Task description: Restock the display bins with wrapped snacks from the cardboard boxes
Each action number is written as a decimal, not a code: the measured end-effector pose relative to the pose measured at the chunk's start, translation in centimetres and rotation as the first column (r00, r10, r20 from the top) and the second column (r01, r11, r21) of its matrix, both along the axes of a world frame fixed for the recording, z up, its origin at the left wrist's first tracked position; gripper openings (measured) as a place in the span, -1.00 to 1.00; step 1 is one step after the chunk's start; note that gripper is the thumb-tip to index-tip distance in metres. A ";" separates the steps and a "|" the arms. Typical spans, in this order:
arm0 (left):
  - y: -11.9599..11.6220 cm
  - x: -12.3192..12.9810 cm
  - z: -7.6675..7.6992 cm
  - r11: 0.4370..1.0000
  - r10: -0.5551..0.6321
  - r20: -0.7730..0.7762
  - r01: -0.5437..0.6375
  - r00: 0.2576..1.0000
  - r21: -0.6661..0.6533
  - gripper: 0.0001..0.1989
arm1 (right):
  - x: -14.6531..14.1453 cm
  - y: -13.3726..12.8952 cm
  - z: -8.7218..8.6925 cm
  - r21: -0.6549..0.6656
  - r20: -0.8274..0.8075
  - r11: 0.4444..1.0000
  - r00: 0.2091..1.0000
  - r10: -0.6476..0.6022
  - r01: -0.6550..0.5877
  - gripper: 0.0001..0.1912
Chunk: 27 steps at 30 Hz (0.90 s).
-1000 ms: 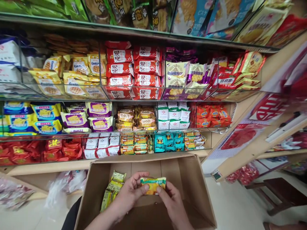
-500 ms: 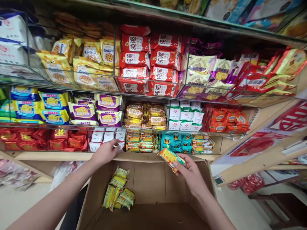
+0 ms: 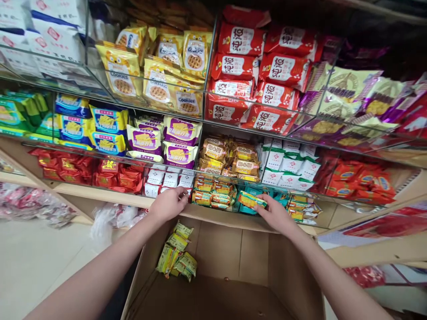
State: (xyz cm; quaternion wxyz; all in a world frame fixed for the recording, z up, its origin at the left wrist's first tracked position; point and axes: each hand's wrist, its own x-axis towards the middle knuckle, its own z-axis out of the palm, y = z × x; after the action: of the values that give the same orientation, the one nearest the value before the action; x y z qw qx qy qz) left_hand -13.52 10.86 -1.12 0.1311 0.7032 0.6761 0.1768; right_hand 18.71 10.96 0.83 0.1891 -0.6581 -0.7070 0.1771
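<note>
Several yellow-green glossy packets (image 3: pixel 172 256) remain in the brown cardboard box (image 3: pixel 222 249) — my right hand (image 3: pixel 275 212) pinches one flat yellow-teal packet (image 3: pixel 247 200) — left hand (image 3: pixel 167 204), can't tell.

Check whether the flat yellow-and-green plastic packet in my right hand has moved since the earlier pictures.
Yes: the packet has moved forward, from over the brown cardboard box to the shelved teal plastic packets.

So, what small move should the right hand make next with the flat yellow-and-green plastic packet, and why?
Perhaps the right hand should shift the flat packet left, toward the small orange-and-green wrapped packets: their wrappers look similar, whereas it is held before the small teal plastic packets.
</note>
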 end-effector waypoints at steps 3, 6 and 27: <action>0.1 -0.2 -0.4 0.999 -0.020 0.006 0.020 1.000 0.027 -0.72 | -0.7 0.4 -0.4 0.018 0.061 1.000 0.998 -0.024 0.022 -0.68; 0.1 -0.4 -0.5 0.998 -0.046 0.021 0.045 0.999 0.053 -0.72 | -1.5 0.6 -1.0 0.098 0.010 0.995 1.000 -0.005 0.004 -0.70; -5.2 8.0 3.9 0.964 -0.240 0.579 0.261 0.779 0.049 -0.59 | -6.8 -8.6 -2.1 0.173 -0.695 0.983 0.700 0.166 -0.061 -0.77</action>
State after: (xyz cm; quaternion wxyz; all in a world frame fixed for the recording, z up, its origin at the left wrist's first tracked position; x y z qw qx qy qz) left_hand -5.49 5.68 2.79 0.3648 0.6969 0.5073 0.3520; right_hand 11.88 2.34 -1.25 0.4780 -0.4809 -0.6305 0.3779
